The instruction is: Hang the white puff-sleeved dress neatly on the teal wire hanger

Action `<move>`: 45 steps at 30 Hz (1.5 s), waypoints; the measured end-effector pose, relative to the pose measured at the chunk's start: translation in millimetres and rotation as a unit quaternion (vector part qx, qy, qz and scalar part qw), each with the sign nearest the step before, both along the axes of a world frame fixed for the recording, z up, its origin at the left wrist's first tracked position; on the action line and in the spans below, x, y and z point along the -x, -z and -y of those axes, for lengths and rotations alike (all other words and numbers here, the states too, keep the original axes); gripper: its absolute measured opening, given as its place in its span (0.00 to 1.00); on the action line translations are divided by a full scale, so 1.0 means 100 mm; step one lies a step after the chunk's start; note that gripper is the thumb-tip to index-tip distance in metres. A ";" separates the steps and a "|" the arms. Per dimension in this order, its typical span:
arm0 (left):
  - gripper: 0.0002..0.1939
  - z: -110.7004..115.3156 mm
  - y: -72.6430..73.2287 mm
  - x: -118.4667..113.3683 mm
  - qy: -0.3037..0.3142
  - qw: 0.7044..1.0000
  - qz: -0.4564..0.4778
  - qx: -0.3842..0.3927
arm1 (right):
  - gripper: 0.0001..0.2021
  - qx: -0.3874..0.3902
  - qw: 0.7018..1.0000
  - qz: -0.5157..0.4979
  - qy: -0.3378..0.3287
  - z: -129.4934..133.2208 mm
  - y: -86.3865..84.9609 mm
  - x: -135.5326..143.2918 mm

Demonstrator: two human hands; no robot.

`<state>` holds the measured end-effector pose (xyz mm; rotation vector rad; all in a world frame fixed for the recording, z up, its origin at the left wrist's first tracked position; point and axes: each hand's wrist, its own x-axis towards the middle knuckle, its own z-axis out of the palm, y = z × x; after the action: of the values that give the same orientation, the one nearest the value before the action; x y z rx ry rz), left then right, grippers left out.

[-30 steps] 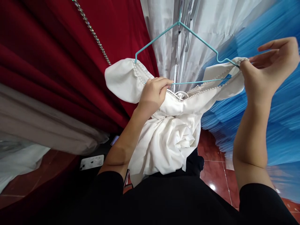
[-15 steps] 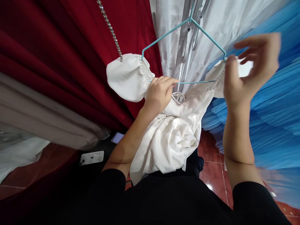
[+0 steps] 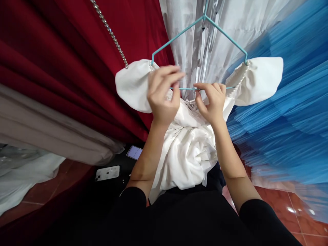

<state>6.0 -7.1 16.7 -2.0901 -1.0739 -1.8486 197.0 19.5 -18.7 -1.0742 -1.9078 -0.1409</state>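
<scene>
Right hand [image 3: 214, 102] pinches the hanger [image 3: 186, 89] bar, best held level to support the white dress [image 3: 188, 159] evenly; left hand [image 3: 163, 100] spread loosely.

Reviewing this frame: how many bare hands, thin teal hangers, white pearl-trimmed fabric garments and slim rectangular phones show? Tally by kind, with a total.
Bare hands: 2 (left hand, right hand)
Thin teal hanger: 1
White pearl-trimmed fabric garment: 1
Slim rectangular phones: 2 (white-backed phone, lit-screen phone)
Total: 6
</scene>
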 end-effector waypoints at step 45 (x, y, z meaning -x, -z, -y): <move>0.10 -0.21 0.32 0.07 -0.026 0.986 -0.103 0.125 | 0.19 -0.204 0.974 -0.069 0.075 -0.09 -0.59 -0.66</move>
<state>-1.2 13.4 -15.7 -2.3011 -1.3502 -1.5009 262.6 28.7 40.2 -0.9186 -1.5817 -0.5078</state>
